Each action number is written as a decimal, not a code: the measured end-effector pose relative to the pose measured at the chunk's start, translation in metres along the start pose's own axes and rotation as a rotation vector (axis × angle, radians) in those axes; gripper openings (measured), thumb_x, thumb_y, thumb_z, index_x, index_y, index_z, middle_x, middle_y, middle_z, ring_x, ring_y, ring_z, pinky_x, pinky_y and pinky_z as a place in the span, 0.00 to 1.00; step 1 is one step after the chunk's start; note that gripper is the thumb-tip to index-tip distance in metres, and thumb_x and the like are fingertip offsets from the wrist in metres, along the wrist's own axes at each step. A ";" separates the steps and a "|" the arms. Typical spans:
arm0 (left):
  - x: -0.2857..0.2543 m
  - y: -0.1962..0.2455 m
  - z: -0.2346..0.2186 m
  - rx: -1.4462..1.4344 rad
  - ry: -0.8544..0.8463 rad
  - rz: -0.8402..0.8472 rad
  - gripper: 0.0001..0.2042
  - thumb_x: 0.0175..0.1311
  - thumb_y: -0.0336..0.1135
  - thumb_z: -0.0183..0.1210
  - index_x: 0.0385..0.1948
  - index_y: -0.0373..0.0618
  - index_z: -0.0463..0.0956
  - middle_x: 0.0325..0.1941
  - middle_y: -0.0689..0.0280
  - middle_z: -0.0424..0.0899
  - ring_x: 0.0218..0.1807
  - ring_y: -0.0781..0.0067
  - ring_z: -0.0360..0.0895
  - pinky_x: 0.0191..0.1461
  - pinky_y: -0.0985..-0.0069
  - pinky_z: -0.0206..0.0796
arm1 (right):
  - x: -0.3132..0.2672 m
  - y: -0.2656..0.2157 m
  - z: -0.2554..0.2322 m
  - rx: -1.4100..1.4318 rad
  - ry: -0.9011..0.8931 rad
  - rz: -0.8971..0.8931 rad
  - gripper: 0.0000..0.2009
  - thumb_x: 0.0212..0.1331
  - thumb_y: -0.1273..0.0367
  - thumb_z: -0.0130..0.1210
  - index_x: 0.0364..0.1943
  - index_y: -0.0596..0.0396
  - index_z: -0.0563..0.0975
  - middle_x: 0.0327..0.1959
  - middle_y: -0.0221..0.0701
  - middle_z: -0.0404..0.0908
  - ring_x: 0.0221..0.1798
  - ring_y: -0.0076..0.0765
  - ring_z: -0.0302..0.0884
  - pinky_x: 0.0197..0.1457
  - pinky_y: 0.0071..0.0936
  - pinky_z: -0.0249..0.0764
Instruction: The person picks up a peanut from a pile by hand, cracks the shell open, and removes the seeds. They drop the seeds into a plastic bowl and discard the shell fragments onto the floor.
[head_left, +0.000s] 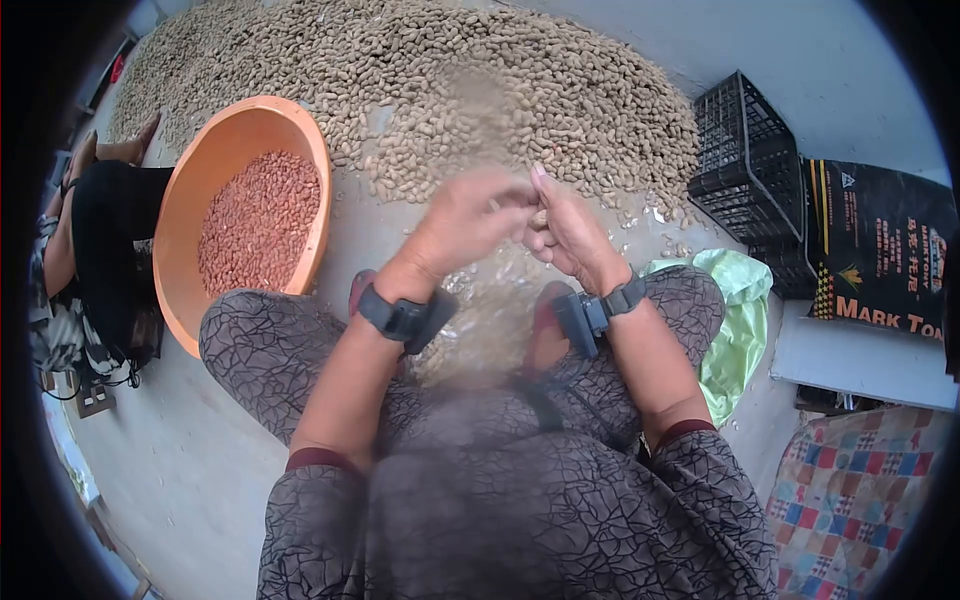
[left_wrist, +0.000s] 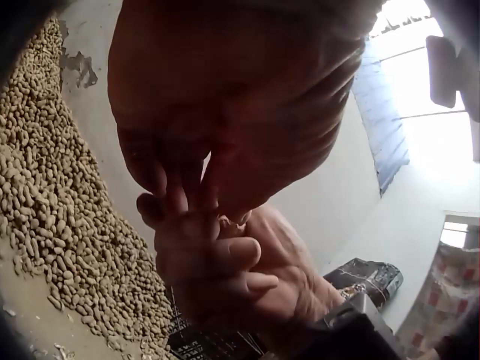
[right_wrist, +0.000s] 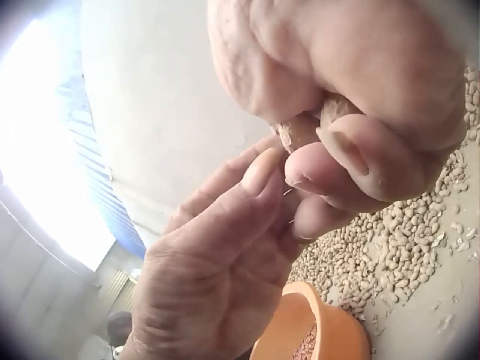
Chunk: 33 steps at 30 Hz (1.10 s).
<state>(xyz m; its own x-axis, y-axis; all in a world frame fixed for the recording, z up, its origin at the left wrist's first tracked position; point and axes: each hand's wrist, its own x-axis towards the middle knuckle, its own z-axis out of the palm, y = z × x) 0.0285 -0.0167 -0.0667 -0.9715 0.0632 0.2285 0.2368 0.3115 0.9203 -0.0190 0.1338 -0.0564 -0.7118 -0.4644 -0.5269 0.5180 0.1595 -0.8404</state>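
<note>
Between our knees, over the concrete floor, our two hands meet around a single peanut pod. Our right hand has its grip clenched on the pod, thumb and forefinger pinching it, as the right wrist view shows plainly. Our left hand pinches the same pod from the other side, its fingertips pressed against it.

To our left an orange basin stands tilted on the floor, holding a layer of reddish shelled kernels that covers its bottom but sits well below the rim. Beyond our hands a broad pile of unshelled peanuts spreads over the floor, just beside the basin's far edge.

To our right a black plastic crate stands near the pile; we cannot tell what is inside it. Next to it lies a black printed sack, and nearer our right knee a green plastic bag, crumpled, its contents hidden.
</note>
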 end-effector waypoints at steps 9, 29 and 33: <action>-0.008 0.018 0.023 0.121 -0.140 -0.068 0.07 0.58 0.30 0.55 0.35 0.39 0.74 0.28 0.64 0.78 0.31 0.79 0.76 0.36 0.80 0.69 | -0.021 0.002 0.005 0.252 0.003 0.031 0.25 0.65 0.47 0.31 0.34 0.54 0.71 0.17 0.25 0.68 0.11 0.17 0.56 0.10 0.14 0.47; -0.010 0.002 0.013 -1.425 0.155 -0.255 0.12 0.63 0.32 0.53 0.46 0.40 0.67 0.33 0.69 0.75 0.33 0.84 0.70 0.32 0.87 0.60 | -0.039 -0.022 0.009 -0.154 0.012 -0.469 0.12 0.54 0.72 0.57 0.42 0.60 0.74 0.27 0.30 0.79 0.18 0.10 0.65 0.18 0.08 0.59; -0.006 0.003 0.019 -1.412 0.212 -0.354 0.09 0.64 0.33 0.52 0.43 0.41 0.69 0.34 0.70 0.75 0.32 0.84 0.70 0.34 0.85 0.61 | -0.021 -0.004 0.013 -0.183 0.071 -0.699 0.10 0.53 0.74 0.57 0.39 0.61 0.75 0.27 0.27 0.79 0.23 0.11 0.70 0.23 0.08 0.63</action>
<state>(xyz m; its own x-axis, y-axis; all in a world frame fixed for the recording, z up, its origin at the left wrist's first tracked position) 0.0352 0.0018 -0.0710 -0.9897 0.0062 -0.1431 -0.0704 -0.8913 0.4479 -0.0004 0.1313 -0.0403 -0.8797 -0.4547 0.1392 -0.1522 -0.0082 -0.9883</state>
